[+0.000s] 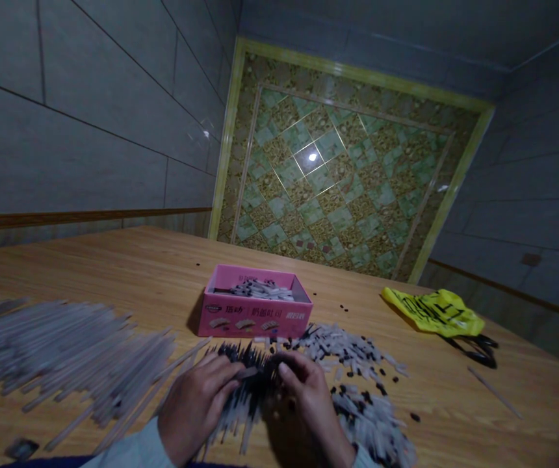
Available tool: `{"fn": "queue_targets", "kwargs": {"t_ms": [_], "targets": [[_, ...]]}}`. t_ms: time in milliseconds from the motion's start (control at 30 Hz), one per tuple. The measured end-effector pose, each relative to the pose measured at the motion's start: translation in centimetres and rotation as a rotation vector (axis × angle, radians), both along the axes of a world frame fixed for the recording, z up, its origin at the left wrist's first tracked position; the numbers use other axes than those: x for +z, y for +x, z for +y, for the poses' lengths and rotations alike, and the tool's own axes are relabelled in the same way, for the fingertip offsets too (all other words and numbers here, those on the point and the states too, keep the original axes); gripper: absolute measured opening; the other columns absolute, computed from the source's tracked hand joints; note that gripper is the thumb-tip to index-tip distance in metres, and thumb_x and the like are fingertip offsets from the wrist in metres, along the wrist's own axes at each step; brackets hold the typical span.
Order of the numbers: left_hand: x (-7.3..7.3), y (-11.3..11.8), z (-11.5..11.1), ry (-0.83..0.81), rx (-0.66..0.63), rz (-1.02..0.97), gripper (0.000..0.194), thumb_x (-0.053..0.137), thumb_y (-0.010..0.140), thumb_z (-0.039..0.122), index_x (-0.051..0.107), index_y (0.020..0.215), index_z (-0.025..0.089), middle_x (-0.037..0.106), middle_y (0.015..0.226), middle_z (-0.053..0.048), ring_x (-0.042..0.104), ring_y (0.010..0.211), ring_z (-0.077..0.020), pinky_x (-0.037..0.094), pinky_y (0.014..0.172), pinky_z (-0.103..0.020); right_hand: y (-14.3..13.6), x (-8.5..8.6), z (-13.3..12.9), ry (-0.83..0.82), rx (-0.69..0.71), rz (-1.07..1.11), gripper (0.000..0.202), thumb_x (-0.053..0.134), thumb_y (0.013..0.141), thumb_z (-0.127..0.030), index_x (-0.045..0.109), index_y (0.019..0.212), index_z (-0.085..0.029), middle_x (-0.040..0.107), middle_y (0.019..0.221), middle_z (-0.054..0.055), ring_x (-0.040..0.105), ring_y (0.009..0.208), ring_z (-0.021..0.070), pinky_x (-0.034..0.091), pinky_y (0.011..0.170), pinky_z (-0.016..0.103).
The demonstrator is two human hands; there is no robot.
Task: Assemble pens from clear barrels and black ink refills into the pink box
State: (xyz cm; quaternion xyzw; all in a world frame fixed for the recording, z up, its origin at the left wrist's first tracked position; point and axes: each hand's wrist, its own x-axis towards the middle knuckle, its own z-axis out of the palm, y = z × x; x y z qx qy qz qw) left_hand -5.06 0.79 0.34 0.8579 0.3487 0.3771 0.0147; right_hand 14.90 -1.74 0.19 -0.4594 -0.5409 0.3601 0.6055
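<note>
My left hand [201, 400] is closed, with a thin grey stick-like piece [247, 372] between thumb and fingers, its end pointing right. My right hand [309, 393] curls its fingers and thumb together beside a dark, blurred bit; what it holds I cannot make out. Beneath and between both hands lies a pile of thin pieces with black pointed tips [245, 354] and pale shafts. To the right are small whitish pieces with black ends [340, 344]; a second heap of them [374, 422] lies nearer, partly behind my right wrist.
Beyond my hands stands an open pink box [255, 318] holding many small whitish pieces. Long translucent tubes [65, 351] spread across the left. At right lie a yellow bag [433, 312], black scissor-like handles [477, 351] and a single thin stick [494, 391] on the wooden table [138, 260].
</note>
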Motion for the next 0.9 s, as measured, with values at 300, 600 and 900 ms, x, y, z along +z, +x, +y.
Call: {"fn": "queue_targets", "kwargs": {"t_ms": [300, 600, 900], "targets": [[-0.3, 0.0, 0.0, 0.048, 0.012, 0.047, 0.022, 0.05, 0.082, 0.021, 0.066, 0.095, 0.028, 0.067, 0.077, -0.003, 0.061, 0.076, -0.0179, 0.048, 0.067, -0.028, -1.4, -1.3, -0.4, -0.183, 0.079, 0.524, 0.034, 0.08, 0.057, -0.034, 0.065, 0.08, -0.013, 0.064, 0.063, 0.003, 0.056, 0.05, 0.0108, 0.042, 0.045, 0.019], [-0.2, 0.1, -0.2, 0.04, -0.006, 0.066, 0.023, 0.049, 0.081, 0.018, 0.066, 0.092, 0.028, 0.064, 0.072, -0.002, 0.058, 0.073, -0.0174, 0.045, 0.063, -0.027, -0.9, -1.5, -0.6, -0.048, -0.026, 0.135, 0.023, 0.075, 0.059, -0.027, 0.067, 0.078, -0.015, 0.068, 0.076, 0.007, 0.062, 0.068, 0.0195, 0.048, 0.057, 0.026], [0.1, 0.6, -1.0, -0.029, 0.056, 0.106, 0.022, 0.047, 0.08, 0.018, 0.066, 0.087, 0.027, 0.062, 0.07, -0.002, 0.056, 0.074, -0.0181, 0.043, 0.063, -0.027, -1.0, -2.0, -0.7, 0.065, -0.091, -0.137, 0.009, 0.066, 0.067, -0.027, 0.067, 0.074, -0.021, 0.066, 0.071, 0.005, 0.061, 0.065, 0.0197, 0.046, 0.054, 0.026]]}}
